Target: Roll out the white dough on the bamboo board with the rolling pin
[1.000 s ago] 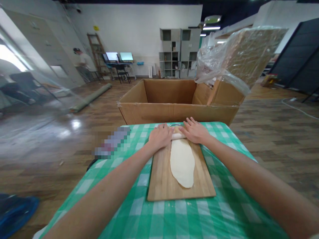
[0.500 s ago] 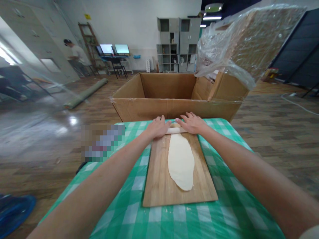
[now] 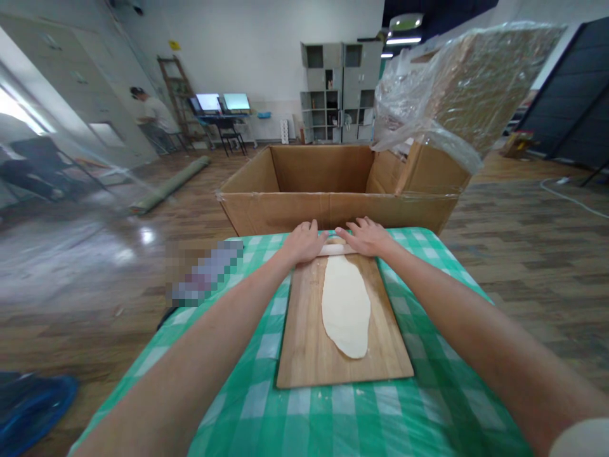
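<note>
A pale rolling pin lies crosswise at the far end of a wooden board. My left hand rests over its left end, fingers stretched forward. Over the right end lies my right hand, also with its fingers extended and spread. The palms cover both ends of the pin, leaving only its middle in sight. A long, flat, oval sheet of dough runs from just under the pin toward me along the board.
A green and white checked cloth covers the table, with small crumbs near the board. Beyond its far edge stands a large open cardboard box, plastic wrap at its right. A blurred-out object lies at the left edge. A person sits far back left.
The view has shifted slightly, so the board sits a little higher in it. My hands and the rolling pin stay at the board's far end, and the dough looks the same.
</note>
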A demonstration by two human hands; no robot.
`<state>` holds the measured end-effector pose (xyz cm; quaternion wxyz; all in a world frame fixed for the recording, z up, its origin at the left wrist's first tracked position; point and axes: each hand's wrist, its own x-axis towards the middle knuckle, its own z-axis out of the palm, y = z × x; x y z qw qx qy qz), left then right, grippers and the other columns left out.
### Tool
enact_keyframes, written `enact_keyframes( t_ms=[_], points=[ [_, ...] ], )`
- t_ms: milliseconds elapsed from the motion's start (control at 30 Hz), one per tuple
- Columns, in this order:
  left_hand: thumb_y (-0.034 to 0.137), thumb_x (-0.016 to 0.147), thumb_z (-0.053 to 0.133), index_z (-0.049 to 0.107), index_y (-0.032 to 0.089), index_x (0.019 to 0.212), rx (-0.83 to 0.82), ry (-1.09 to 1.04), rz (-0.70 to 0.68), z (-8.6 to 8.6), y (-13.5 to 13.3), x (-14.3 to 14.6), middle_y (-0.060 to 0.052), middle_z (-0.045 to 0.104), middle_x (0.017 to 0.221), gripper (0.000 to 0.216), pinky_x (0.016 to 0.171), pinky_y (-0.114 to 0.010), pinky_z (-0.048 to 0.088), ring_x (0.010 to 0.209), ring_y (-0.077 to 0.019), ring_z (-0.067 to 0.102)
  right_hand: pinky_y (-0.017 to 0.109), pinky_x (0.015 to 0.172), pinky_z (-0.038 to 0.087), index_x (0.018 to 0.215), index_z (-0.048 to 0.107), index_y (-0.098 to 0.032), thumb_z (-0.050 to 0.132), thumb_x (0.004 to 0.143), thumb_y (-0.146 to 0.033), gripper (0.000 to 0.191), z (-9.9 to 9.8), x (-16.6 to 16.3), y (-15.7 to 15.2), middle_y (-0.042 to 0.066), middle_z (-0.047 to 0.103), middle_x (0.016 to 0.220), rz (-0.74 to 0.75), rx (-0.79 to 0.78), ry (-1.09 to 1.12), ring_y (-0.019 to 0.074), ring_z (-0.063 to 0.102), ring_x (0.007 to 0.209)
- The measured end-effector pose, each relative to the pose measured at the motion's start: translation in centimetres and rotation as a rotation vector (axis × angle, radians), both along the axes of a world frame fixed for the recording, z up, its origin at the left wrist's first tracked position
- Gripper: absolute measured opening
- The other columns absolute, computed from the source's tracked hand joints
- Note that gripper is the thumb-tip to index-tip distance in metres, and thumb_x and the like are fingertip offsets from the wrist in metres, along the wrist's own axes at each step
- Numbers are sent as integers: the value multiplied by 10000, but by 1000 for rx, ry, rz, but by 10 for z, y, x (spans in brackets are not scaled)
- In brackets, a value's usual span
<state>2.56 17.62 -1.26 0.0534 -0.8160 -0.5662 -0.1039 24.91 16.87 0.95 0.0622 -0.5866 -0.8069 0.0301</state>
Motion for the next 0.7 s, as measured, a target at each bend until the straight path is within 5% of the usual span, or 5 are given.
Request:
enact_keyframes(
  t_ms=[367, 700],
  points=[
    [410, 1069, 232, 483, 114, 1452, 88, 42, 7, 13, -87, 12, -203, 547, 1483, 545, 1193, -497, 287, 1409, -318, 473, 487, 1162, 292, 1445, 515, -106, 123, 1008, -731, 858, -5, 2, -78, 229, 520, 1506, 26, 159, 34, 369, 352, 1488],
    [441, 1077, 217, 439, 128, 1482, 121, -27, 6, 3, -110, 10, -169, 523, 1518, 558, 1220, -441, 270, 1461, -280, 419, 454, 1181, 292, 1519, 424, -104, 140, 1032, -679, 805, -5, 8, -103, 208, 404, 1608, 108, 155, 36, 328, 348, 1502]
  ],
)
